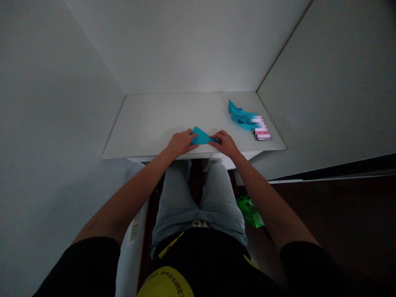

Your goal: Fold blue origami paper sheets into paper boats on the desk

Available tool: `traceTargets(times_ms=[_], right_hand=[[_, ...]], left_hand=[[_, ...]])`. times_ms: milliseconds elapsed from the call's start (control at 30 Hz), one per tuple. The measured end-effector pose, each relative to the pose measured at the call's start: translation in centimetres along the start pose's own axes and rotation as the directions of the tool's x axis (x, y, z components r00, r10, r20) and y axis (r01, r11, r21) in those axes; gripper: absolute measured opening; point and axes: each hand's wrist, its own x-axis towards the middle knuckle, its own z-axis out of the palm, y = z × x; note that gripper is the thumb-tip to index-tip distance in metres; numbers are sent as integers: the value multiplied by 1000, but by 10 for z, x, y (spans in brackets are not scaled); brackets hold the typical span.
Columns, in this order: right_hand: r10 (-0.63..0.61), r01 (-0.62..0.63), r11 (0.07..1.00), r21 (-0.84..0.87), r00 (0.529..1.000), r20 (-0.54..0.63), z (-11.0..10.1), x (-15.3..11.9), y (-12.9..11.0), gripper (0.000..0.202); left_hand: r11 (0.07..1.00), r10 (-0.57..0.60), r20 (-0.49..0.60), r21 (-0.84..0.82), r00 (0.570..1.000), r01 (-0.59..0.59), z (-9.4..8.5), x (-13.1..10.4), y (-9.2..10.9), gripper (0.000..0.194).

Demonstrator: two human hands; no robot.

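A piece of folded blue paper (201,136), pointed at its top, lies near the front edge of the white tabletop (148,119). My left hand (182,142) closes on the paper's left side, thumb low and fingers above. At the right end, my right hand (225,143) pinches a narrow tip of the same paper. Fingers partly cover both ends of it. Farther back on the right sit more folded blue paper shapes (243,117), apart from my hands.
Beside those blue shapes is a pixelated pink and white item (262,130). Walls enclose the tabletop at the back and sides. A green bag (250,212) rests on the dark floor by my right leg. A drawer front (219,161) shows under the table edge.
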Motion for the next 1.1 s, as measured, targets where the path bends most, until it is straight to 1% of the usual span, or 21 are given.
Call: traceTargets(times_ms=[67,133,300,433,533,700,767,867,1000,1100], right_hand=[[6,-6,1000,-3,1000,-14,1,0,-1,33],[10,-10,1000,-8,1000,-28,2,0,-2,31],[42,-44,999,-31,998,-55,4,-1,-8,30],[80,-87,994,-72,992,-96,5,-2,-15,29],[101,-113,989,-97,988,-117,5,-2,-18,31],[97,-112,986,-122,988,-124,6,-2,-21,34],[94,-112,984,-139,988,-126,7,-3,-22,33],[100,-121,978,-167,986,-130,7,-3,-23,32],[109,-132,974,-185,986,-126,7,-3,-24,29],[88,-109,977,-182,988,-124,7,-4,-24,30]], left_hand=[[999,38,32,5,999,-38,-1,7,2,55],[999,52,45,8,998,-52,-2,14,4,54],[999,22,49,22,999,-23,-6,22,10,48],[1000,-8,43,31,999,6,-11,25,17,51],[999,-28,51,35,998,26,-16,29,23,46],[999,-36,59,22,998,34,-22,35,28,48],[999,-45,75,23,996,44,-23,37,31,44],[997,-81,87,21,993,79,-22,39,36,36],[982,-184,29,-29,982,185,-16,43,45,37],[971,-230,1,-67,973,229,-10,47,47,37]])
